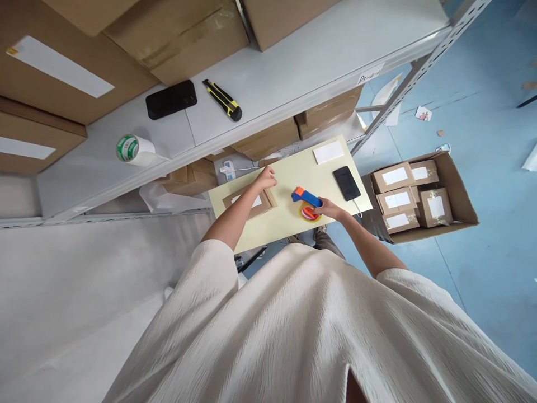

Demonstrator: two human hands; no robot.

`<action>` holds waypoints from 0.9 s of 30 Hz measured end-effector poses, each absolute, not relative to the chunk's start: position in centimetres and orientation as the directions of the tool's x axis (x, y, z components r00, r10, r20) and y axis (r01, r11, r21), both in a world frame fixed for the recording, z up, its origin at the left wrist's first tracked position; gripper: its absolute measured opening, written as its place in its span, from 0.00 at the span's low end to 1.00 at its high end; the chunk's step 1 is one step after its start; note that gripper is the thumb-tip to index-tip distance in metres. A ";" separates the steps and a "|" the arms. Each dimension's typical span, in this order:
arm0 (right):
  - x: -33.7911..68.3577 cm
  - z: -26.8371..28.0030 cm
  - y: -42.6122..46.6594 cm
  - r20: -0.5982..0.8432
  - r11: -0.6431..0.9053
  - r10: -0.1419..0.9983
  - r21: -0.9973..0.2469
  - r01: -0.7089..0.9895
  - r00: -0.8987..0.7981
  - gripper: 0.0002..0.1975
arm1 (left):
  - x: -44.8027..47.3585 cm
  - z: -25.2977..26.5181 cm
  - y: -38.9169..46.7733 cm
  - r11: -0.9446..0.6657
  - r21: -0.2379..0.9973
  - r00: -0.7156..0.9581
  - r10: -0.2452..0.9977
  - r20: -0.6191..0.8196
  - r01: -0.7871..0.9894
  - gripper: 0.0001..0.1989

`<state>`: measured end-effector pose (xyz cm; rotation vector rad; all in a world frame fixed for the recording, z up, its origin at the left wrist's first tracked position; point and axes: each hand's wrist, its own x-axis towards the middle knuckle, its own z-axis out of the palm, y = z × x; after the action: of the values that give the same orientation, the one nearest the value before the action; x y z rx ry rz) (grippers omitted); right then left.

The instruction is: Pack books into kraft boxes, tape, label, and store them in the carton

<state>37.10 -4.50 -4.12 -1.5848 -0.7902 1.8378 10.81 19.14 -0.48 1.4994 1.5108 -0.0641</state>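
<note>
I see the right hand (329, 209) gripping the tape dispenser (309, 197), left hand (267, 178) half-curled near the box (264, 207), hold unclear; the label (371, 74) beyond the box starts "D".

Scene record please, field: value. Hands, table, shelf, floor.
left_hand: left hand over the table, fingers curled, near the cardboard box; contact unclear
right_hand: right hand gripping the blue and orange tape dispenser
table: pale yellow table with box, dark phone on a white cable, white rectangle
shelf: grey shelf with black phone, yellow-black utility knife, tape roll
floor: open carton holding smaller labelled boxes
</note>
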 end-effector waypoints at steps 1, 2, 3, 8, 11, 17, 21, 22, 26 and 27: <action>36.5 -4.3 -4.7 -0.661 -0.668 0.740 -0.744 -0.022 -0.121 0.23 | 11.0 -0.4 19.5 0.135 0.525 0.263 0.746 -0.612 0.841 0.27; 35.9 -4.5 -5.0 -0.675 -0.680 0.728 -0.733 0.002 -0.118 0.22 | 11.2 -0.3 19.8 0.035 0.480 0.298 0.745 -0.597 0.876 0.27; 35.2 -4.7 -5.2 -0.689 -0.691 0.716 -0.722 0.024 -0.115 0.21 | 11.3 -0.2 20.0 -0.049 0.437 0.328 0.736 -0.592 0.898 0.27; 33.2 -4.7 -6.5 -0.729 -0.732 0.673 -0.681 0.026 -0.124 0.20 | 11.9 -0.3 20.5 -0.147 0.371 0.367 0.675 -0.640 0.917 0.24; 33.3 -4.6 -6.8 -0.714 -0.726 0.686 -0.684 -0.074 -0.137 0.19 | 12.1 -0.9 20.6 -0.037 0.410 0.332 0.654 -0.680 0.912 0.23; 34.9 -4.1 -5.3 -0.667 -0.662 0.744 -0.728 -0.179 -0.039 0.24 | 12.5 -1.7 19.1 0.398 0.485 0.227 0.542 -0.809 0.778 0.22; 35.9 -3.4 -3.9 -0.597 -0.572 0.802 -0.779 -0.258 0.023 0.25 | 13.0 -1.4 16.9 0.591 0.393 0.202 0.364 -0.909 0.704 0.15; 36.0 -3.2 -3.6 -0.584 -0.555 0.811 -0.786 -0.272 0.033 0.24 | 13.2 -1.3 16.4 0.634 0.372 0.217 0.311 -0.925 0.678 0.14; 36.5 -2.5 -3.1 -0.548 -0.510 0.835 -0.803 -0.308 0.046 0.25 | 13.8 -0.8 15.1 0.790 0.364 0.332 0.215 -0.918 0.493 0.12; 36.5 -2.5 -3.0 -0.547 -0.510 0.836 -0.805 -0.304 0.045 0.25 | 14.0 -0.8 14.9 0.814 0.364 0.358 0.208 -0.910 0.453 0.11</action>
<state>36.52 -3.03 -2.45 -1.4312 -0.5749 1.6188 14.01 14.87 -0.76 0.6394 1.2171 -0.1725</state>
